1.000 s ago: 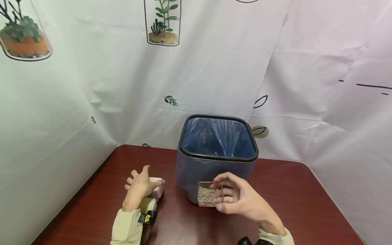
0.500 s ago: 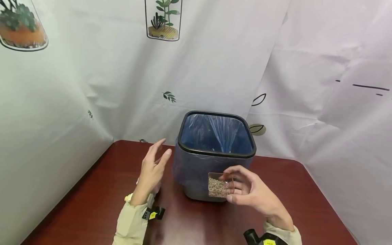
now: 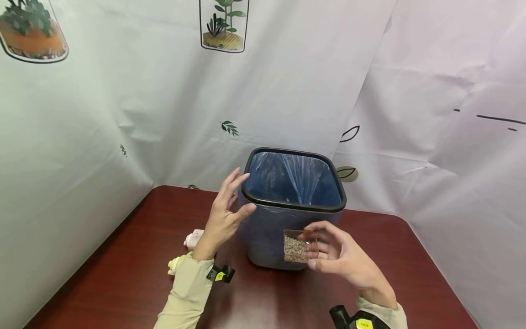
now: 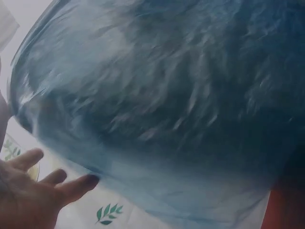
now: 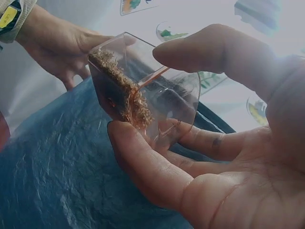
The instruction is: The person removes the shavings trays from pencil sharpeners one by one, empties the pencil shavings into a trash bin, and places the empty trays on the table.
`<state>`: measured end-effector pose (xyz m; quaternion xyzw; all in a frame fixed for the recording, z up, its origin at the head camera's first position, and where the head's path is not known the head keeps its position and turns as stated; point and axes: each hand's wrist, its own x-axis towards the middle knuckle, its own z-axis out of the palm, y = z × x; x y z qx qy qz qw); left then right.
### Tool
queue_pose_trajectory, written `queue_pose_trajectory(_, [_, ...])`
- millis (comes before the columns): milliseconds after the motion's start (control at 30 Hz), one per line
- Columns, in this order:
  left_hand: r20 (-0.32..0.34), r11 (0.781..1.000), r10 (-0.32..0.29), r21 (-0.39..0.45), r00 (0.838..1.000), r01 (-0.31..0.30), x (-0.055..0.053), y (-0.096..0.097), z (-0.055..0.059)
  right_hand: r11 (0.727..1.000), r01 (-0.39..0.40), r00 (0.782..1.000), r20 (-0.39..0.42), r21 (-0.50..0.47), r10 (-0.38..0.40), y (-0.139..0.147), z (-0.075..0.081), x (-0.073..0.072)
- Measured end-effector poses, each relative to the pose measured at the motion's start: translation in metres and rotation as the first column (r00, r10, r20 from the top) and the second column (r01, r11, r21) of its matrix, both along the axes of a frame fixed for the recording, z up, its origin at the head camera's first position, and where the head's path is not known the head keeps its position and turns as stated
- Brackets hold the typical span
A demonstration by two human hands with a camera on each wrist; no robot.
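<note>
By the bin (image 3: 265,235) I see the right hand (image 3: 347,262) gripping 1 clear box (image 5: 174,100) of grains (image 5: 119,81), the left hand (image 3: 222,221), fingers spread.

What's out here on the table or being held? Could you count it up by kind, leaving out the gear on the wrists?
Lined bin: 1
Clear box, in the right hand: 1
Small items, partly hidden: 2 (pale pink item; yellow-and-white item)
Total: 4 in sight
</note>
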<state>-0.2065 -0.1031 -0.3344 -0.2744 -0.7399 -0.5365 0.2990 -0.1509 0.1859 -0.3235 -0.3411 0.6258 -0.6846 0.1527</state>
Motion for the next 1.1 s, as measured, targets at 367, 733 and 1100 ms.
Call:
queue_pose_trajectory(367, [-0.062, 0.993, 0.086, 0.080, 0.994, -0.081, 0.018, 0.015, 0.014, 0.999, 0.040, 0.999, -0.008, 0.020, -0.040, 0.004, 0.003, 0.002])
queue_pose_trajectory(733, [0.000, 0.993, 0.093, 0.072, 0.996, -0.092, 0.029, 0.022, 0.023, 0.998, 0.056, 0.998, -0.025, 0.023, -0.055, 0.012, 0.006, 0.004])
queue_pose_trajectory(1100, [0.009, 0.992, 0.098, 0.084, 0.995, -0.099, 0.030, 0.022, 0.022, 0.995, 0.093, 0.993, -0.079, 0.045, -0.089, 0.016, 0.009, 0.005])
